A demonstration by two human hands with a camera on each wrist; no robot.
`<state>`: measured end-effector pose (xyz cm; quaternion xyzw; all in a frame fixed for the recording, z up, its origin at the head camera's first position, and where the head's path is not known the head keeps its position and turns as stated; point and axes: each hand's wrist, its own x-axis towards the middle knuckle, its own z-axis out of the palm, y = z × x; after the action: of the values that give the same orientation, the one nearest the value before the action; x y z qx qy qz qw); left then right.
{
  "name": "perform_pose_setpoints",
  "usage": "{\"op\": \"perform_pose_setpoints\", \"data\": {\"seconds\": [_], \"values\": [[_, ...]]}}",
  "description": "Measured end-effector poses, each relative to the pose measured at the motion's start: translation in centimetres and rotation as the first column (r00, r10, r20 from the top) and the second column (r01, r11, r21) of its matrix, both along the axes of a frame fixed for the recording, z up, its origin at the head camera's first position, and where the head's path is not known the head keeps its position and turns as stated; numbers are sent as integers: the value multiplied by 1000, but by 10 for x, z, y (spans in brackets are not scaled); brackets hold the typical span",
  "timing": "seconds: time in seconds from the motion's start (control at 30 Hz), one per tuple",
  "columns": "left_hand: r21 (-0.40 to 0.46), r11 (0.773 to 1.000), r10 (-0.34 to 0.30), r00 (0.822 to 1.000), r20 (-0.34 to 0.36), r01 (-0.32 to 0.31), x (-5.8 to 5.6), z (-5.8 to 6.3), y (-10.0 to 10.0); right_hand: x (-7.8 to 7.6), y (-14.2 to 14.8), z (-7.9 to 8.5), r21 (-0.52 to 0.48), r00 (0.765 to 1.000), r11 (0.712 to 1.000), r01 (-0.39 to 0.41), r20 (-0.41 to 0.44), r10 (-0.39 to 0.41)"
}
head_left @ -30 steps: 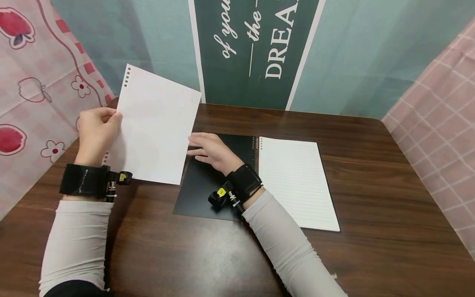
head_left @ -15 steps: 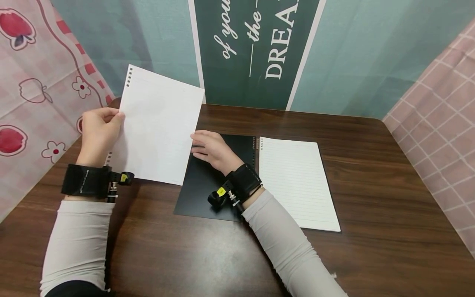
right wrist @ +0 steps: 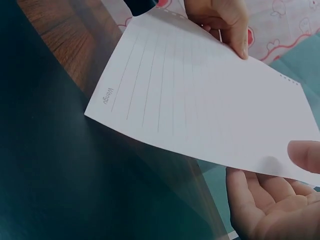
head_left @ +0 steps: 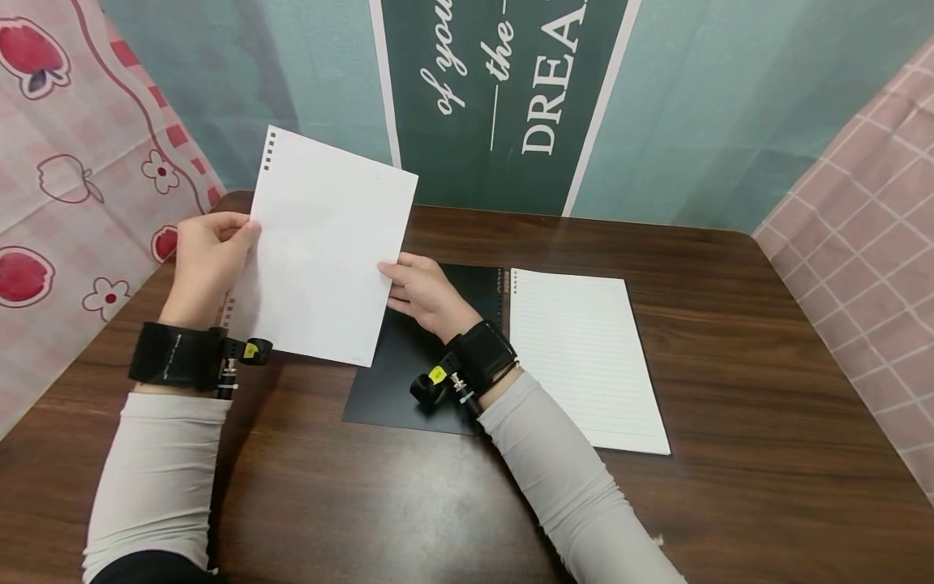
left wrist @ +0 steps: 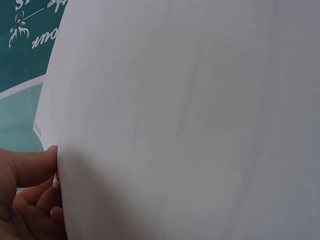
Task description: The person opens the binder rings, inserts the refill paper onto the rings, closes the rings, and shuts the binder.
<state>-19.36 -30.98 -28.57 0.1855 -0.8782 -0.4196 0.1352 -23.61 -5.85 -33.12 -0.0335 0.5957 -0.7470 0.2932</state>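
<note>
1. Woodgrain table [head_left: 759,349] w/ open lined notebook [head_left: 584,365].
2. Punched sheet [head_left: 332,243] tilts up betw. our L hand [head_left: 207,259] & R hand [head_left: 430,296].
3. L pinches its L edge.
4. R thumb overlaps R edge; can't tell if we're pinching.

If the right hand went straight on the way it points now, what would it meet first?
Most likely the sheet. The right hand is at its edge, thumb in front and fingers behind; whether they touch it is unclear.

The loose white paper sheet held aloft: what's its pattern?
The white paper sheet has thin, grey parallel lines, clearest in the right wrist view.
</note>
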Motion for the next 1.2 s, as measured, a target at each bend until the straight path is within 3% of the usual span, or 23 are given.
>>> {"op": "perform_pose_setpoints", "data": {"seconds": [0.17, 0.33, 0.57, 0.9, 1.2], "values": [[1, 1000, -16, 999, -39, 16, 0, 0, -1, -1, 1, 1, -36, 1000, 999, -5, 22, 5], [20, 999, -41, 999, -31, 42, 1, 0, 1, -1, 3, 3, -75, 999, 997, 0, 45, 4], [32, 994, -104, 994, -31, 105, 6, -1, 1, 3, 6, 4, -63, 999, 998, 25, 50, -21], [52, 983, -176, 983, -58, 179, 5, -3, 6, -1, 15, 0, -34, 998, 998, 48, 51, -47], [-8, 976, -217, 975, -43, 217, 4, -2, 8, -5, 22, 2, -44, 998, 997, 58, 40, -56]]}}
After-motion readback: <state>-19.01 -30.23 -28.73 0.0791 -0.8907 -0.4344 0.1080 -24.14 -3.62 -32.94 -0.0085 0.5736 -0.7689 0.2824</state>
